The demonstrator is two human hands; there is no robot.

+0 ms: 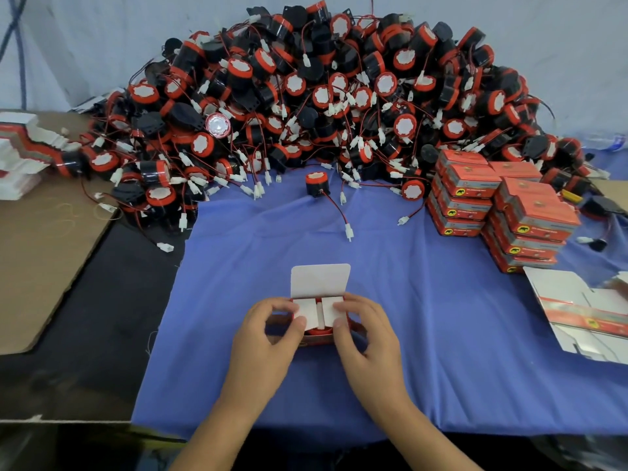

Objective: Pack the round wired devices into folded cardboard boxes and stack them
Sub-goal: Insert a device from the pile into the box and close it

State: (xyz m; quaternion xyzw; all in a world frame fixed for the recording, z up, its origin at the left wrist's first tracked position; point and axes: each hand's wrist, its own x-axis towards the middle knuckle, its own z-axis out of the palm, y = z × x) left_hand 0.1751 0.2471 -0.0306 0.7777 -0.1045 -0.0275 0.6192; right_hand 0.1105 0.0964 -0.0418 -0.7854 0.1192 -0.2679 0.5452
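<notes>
Both hands meet over a small red cardboard box (317, 340) on the blue cloth (441, 334), near the front edge of the surface. The left hand (272, 329) has a curled grip round the box's left side, its thumb pressing the left white side flap (306, 311) down. The right hand (360, 329) mirrors it, fingers curled round the right side and thumb on the right side flap (331, 309). The two flaps lie nearly flat with a narrow gap between them. Below them the red rim of a round device (317, 331) shows inside the box. The white lid flap (320, 279) stands upright behind the hands, not yet folded over.

Open cloth stretches ahead of the box as far as a lone round device (316, 184), whose red and black wire trails toward the box. Behind it rises the big pile of wired devices (323, 96). Packed red boxes (492, 205) stand stacked at the right, well apart from the hands, with flat unfolded cartons (584, 311) just below them at the right edge. A brown cardboard sheet (40, 253) and a stack of flat cartons (23, 154) lie at the left.
</notes>
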